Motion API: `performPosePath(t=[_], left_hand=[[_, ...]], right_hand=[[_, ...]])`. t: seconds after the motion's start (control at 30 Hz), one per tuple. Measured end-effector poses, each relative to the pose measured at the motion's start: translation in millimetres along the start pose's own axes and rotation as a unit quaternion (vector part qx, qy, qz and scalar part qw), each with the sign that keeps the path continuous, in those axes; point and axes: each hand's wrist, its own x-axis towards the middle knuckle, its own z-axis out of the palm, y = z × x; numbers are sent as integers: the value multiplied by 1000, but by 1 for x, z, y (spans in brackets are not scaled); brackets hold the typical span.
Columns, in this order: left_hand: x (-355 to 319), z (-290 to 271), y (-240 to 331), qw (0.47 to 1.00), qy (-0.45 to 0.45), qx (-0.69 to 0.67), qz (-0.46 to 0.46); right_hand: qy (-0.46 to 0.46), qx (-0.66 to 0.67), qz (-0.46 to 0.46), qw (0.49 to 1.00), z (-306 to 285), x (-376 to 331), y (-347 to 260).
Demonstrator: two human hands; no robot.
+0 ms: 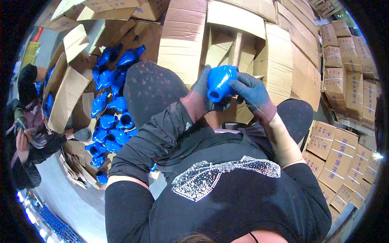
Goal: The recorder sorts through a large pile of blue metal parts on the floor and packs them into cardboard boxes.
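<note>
A glossy blue pipe fitting (221, 83) with a hollow round end is held up over my lap, its opening tilted down toward me. My left hand (201, 87), in a dark glove, grips it along its left side; some of those fingers are hidden beneath it. On the other side, my gloved right hand (250, 91) closes on it, with fingers and thumb against the blue surface. Just beyond the fitting stands an open cardboard box (184, 30), its flaps folded outward and a divider inside.
Several blue fittings (107, 79) lie piled on cardboard to my left. A co-worker (30, 133) sits beyond them at the far left, near an opened carton (67, 95). Strapped cartons (338, 162) are stacked at the right, and flattened cardboard (77, 166) lies on the floor.
</note>
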Motion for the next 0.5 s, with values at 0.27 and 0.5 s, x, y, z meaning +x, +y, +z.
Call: performPosePath(t=[0.27,0.5], left_hand=[[6,-9,9,994,-99,-45,26],[0,15,11,987,-129,58,79]], right_hand=[[7,-55,-62,997,12,-4,-10],[15,-69,-113,991,3,-11,-9]])
